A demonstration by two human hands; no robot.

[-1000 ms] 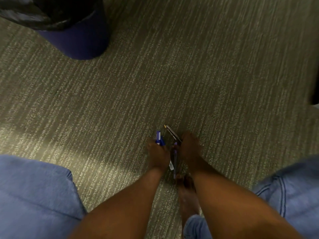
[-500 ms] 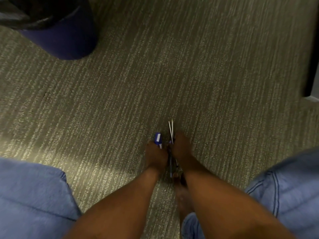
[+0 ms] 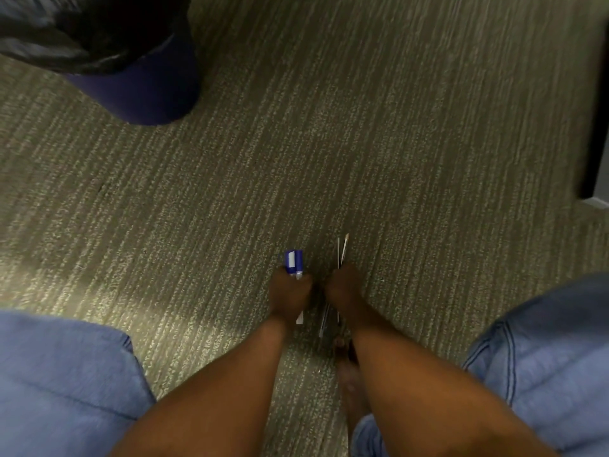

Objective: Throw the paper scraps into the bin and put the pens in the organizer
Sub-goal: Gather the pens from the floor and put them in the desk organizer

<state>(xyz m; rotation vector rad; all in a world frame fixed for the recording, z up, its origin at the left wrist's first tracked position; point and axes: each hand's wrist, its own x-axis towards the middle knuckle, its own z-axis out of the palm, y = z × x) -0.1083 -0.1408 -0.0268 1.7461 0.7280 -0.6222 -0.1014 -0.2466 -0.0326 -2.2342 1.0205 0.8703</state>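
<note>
Low over the carpet: left hand fisted around blue-capped pens, right hand fisted around thin pens, tips poking forward. Blue bin far left, black liner; contents not visible.

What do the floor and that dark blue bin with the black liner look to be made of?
The floor looks like low-pile woven carpet, matte grey-green, with fine ribbed streaks. The bin seems to be smooth hard plastic, dark blue, with a soft even sheen. Its liner looks like thin black plastic film, glossy and crinkled, though it is blurred.
</note>
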